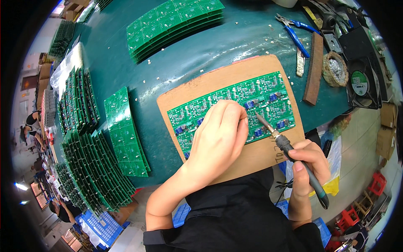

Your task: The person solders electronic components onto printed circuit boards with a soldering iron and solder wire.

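A green circuit board panel (pixel 277 110) with many small components lies on a brown cardboard sheet (pixel 210 78). Dark blue parts (pixel 249 105) stand up from its surface in several places. My right hand (pixel 310 164) grips a soldering iron (pixel 285 145) by its dark handle, and the metal tip points down at the board, right of my left fingers. Over the middle of the panel, my left hand (pixel 220 134) has its thumb and fingers pinched together. Whatever lies between those fingertips is hidden or too small to make out.
Bare green boards (pixel 176 23) are stacked at the back, more (pixel 126 130) lie left. Populated boards (pixel 96 168) stand in rows at the left edge. Blue-handled pliers (pixel 296 38), a brown bar (pixel 313 69), a round holder (pixel 335 69) and a black fan (pixel 359 82) sit right.
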Demonstrator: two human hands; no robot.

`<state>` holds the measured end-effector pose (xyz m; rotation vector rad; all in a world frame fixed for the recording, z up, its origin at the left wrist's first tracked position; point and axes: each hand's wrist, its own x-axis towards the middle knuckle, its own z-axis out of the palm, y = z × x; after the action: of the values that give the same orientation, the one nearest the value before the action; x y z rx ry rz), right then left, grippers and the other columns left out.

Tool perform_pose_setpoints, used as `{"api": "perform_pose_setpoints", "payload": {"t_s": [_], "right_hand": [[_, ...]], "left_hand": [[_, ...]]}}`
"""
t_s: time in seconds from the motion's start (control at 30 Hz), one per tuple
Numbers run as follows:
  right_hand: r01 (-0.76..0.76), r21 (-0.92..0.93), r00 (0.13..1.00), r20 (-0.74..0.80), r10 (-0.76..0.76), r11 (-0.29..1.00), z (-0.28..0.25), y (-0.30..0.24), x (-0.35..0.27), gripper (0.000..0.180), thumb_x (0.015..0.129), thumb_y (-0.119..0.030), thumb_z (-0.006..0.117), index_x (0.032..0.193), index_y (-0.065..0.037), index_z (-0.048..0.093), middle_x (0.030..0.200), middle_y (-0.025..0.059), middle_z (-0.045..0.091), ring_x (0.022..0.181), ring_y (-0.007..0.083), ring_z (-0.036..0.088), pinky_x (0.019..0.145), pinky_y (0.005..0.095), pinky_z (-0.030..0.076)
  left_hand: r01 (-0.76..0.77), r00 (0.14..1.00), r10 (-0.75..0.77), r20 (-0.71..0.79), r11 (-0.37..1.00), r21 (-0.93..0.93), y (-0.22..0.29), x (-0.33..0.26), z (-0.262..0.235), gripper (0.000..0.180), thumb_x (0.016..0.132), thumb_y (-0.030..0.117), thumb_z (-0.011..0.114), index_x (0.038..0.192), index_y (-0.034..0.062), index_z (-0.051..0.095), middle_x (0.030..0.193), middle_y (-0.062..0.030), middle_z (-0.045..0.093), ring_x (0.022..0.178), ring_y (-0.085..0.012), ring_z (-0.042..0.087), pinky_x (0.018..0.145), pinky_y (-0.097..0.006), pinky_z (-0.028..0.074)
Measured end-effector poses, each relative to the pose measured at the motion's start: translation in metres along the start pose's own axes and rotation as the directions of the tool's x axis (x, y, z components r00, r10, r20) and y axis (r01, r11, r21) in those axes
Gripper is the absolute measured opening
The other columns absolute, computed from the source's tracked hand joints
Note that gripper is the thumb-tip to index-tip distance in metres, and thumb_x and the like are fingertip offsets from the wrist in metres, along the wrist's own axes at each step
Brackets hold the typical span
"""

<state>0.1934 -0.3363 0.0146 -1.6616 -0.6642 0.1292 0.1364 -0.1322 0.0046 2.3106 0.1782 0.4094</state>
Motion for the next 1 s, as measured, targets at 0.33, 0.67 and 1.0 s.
{"api": "perform_pose_setpoints", "payload": {"t_s": [0.33, 0.67, 1.0], "right_hand": [[-0.048, 0.018, 0.995, 0.088, 0.046, 0.999, -0.007, 0.001, 0.008, 0.018, 0.079, -0.008, 0.061, 0.092, 0.002, 0.066, 0.075, 0.0137, 0.062, 0.068, 0.0219, 0.059, 0.062, 0.0306, 0.047], [0.002, 0.038, 0.989, -0.147, 0.003, 0.999, -0.033, 0.014, 0.005, 0.020, 0.079, -0.014, 0.061, 0.087, 0.004, 0.065, 0.072, 0.0126, 0.059, 0.065, 0.0207, 0.056, 0.061, 0.0302, 0.044], [-0.087, 0.043, 0.995, -0.036, 0.089, 0.995, -0.035, 0.013, 0.012, 0.020, 0.079, -0.015, 0.062, 0.087, 0.003, 0.066, 0.075, 0.0128, 0.059, 0.067, 0.0194, 0.055, 0.061, 0.0282, 0.042]], "left_hand": [[-0.022, 0.999, 0.017, 0.030, 0.987, 0.158, 0.008, 0.007, 0.003, 0.014, 0.080, -0.001, 0.068, 0.090, 0.0018, 0.058, 0.090, -0.0122, 0.059, 0.082, -0.0297, 0.060, 0.073, -0.037, 0.048], [0.046, 0.998, -0.045, 0.032, 0.998, -0.032, 0.022, 0.022, 0.009, 0.014, 0.084, 0.000, 0.064, 0.096, 0.0021, 0.055, 0.087, -0.0119, 0.052, 0.077, -0.0283, 0.057, 0.066, -0.038, 0.048], [-0.022, 0.996, 0.016, 0.086, 0.997, 0.075, 0.021, 0.033, 0.032, 0.016, 0.081, -0.001, 0.066, 0.092, 0.0014, 0.054, 0.090, -0.0130, 0.056, 0.083, -0.0314, 0.059, 0.072, -0.039, 0.048]]}}
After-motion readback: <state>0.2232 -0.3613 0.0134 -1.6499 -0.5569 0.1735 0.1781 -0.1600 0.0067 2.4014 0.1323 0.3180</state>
